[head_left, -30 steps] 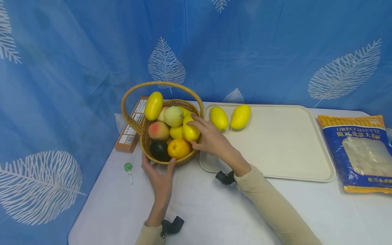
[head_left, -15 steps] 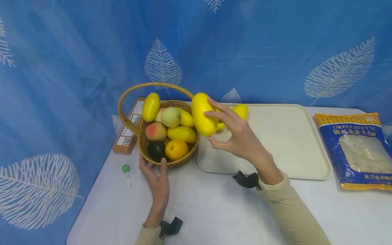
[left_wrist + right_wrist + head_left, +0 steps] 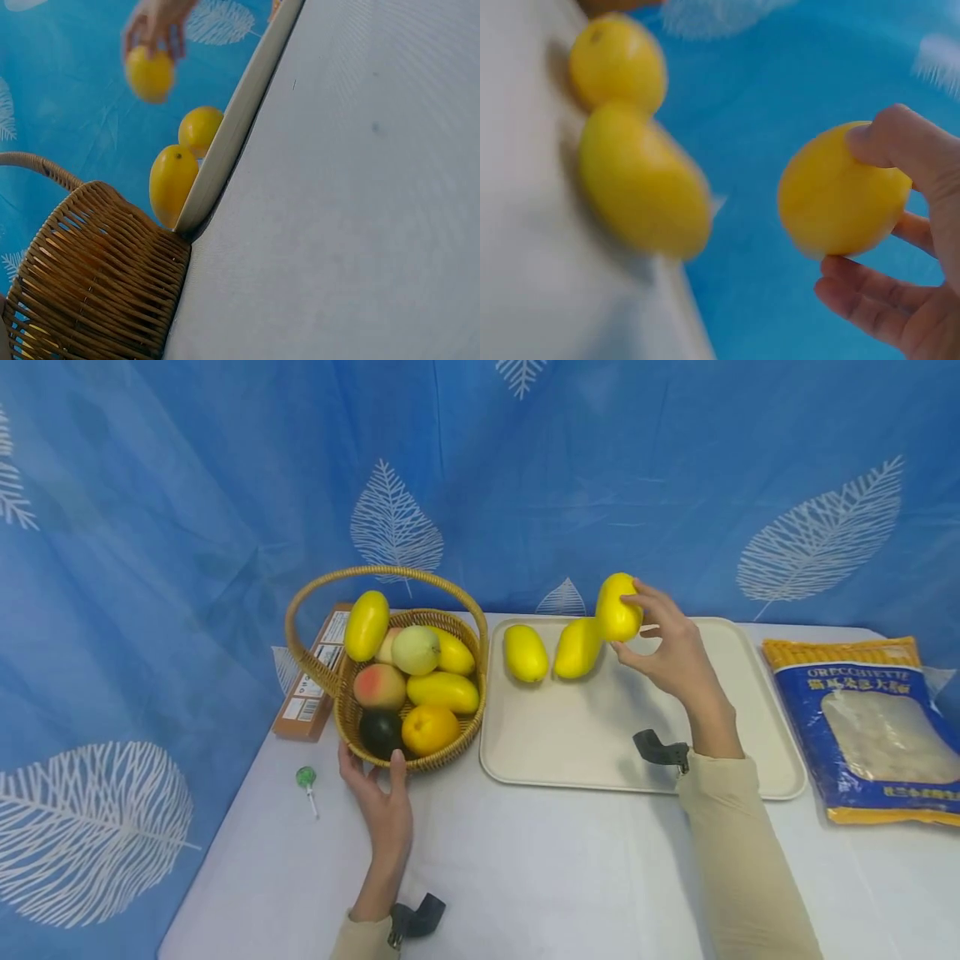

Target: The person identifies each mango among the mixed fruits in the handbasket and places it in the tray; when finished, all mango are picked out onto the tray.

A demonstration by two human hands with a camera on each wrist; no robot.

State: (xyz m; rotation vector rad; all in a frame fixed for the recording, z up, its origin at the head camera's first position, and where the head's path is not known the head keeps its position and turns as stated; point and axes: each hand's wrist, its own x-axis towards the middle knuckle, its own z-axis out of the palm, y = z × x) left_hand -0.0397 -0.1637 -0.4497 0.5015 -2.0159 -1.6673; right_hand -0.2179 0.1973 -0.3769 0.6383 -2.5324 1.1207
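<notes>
My right hand [image 3: 671, 652] pinches a yellow mango [image 3: 618, 608] between thumb and fingers, raised over the tray's back part. In the right wrist view the thumb lies on top of this mango [image 3: 842, 191] and fingertips touch it from below. Two more mangoes, one on the left [image 3: 526, 654] and one beside it [image 3: 577, 649], lie on the cream tray [image 3: 555, 743]. My left hand [image 3: 386, 810] holds the near side of the wicker basket [image 3: 442, 758], thumb at the rim. The left wrist view shows the basket's woven wall [image 3: 105, 277]; that hand is almost wholly hidden there.
The basket holds several fruits, among them a peach [image 3: 380, 687], an orange [image 3: 431, 730] and a dark green fruit [image 3: 381, 732]. Its handle [image 3: 390, 573] arches above. Around it are a brown box [image 3: 303, 706] and a green lollipop [image 3: 306, 777]. A pasta bag [image 3: 873, 727] lies right of the tray.
My right hand took a mango from the basket's right side, lifted it and carried it right, over the tray. My left hand stays at the basket.
</notes>
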